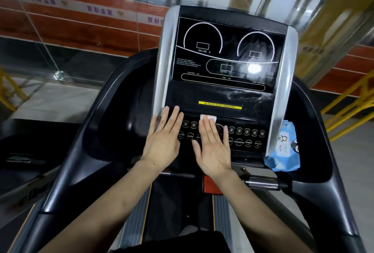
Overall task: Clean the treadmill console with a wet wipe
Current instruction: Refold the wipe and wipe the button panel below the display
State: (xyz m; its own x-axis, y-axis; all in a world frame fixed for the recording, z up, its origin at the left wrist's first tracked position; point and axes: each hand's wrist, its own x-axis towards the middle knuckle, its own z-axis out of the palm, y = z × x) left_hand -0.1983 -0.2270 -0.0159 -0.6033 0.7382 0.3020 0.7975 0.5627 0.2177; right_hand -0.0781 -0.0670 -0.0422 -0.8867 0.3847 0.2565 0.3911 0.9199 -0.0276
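Both my hands lie flat and open on the buttons (pixel 245 132) — right hand (pixel 213 145) pressing the wipe (pixel 209 118), left hand (pixel 164 138) bare — with the smeared screen (pixel 226 56) seemingly wiped and the button rows underway.

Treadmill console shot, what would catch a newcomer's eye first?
Two open hands lie flat across the button rows: the left hand bare on the panel, the right hand pressing a white wet wipe that peeks out past its fingertips. Above sits the black display with a glare spot, and a blue wipes pack rests at the console's right edge.
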